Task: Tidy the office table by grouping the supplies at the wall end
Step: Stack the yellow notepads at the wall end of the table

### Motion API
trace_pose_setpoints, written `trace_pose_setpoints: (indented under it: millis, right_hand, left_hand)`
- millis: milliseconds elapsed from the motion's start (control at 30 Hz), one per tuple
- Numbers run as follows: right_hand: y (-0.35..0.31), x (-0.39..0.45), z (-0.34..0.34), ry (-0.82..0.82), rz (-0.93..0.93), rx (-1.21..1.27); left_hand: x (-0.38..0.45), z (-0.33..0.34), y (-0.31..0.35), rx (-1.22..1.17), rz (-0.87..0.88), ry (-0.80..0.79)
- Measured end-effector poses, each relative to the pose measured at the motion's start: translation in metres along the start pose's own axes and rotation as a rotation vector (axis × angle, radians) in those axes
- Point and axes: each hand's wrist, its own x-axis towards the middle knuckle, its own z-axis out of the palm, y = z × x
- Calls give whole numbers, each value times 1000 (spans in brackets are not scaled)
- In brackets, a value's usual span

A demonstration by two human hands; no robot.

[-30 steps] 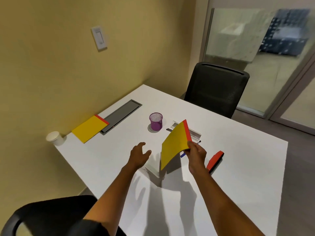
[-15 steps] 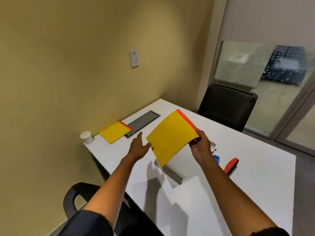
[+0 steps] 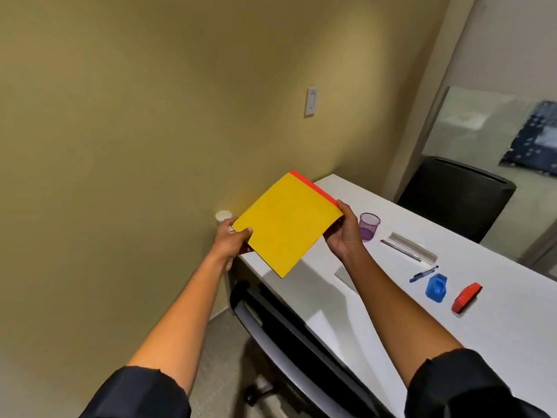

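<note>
Two hands hold the pad in the air, over the wall end of the table, with its face tilted toward you. Your left hand pinches the near-left corner, thumb on the yellow cover and the other fingers hidden under it. Your right hand closes on the far-right edge, just below the red strip that binds one side.

You can judge the pad as thin and light. It looks a little flexible, because the right side bends slightly where you grip it. The cover is matte and smooth, probably card, so it may slide between dry fingers if you hold only one corner. The bound red side is likely the stiffest part, so this is a good place to take hold. A grip on two opposite edges, as now, keeps it flat.

Beyond the pad, a white cup stands at the table corner, close to the wall and just behind your left hand. Near your right hand is a purple holder, translucent and round, which seems to be mesh or ribbed plastic. Further along lie a clear ruler, flat and stiff, with a thin pen beside it. Then come a blue pen, a blue plastic piece with rounded corners, and a red oblong tool, maybe a stapler. The table top is white, smooth and slightly glossy.
</note>
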Motion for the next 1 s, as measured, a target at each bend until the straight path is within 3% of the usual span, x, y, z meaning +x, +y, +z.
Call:
trace_pose_setpoints:
  millis: [233, 467, 767, 1000]
  right_hand:
    - [83, 23, 38, 9, 97, -88]
    - [157, 70, 46, 61, 190, -41]
    - [199, 178, 41, 208, 202, -6]
    - [199, 230, 26, 347, 179, -182]
  left_hand:
    - [18, -93, -22, -41, 10, 194]
    - [63, -142, -53, -80, -36, 286]
    - [195, -150, -59, -27, -136, 149]
    - [272, -122, -61, -24, -239, 18]
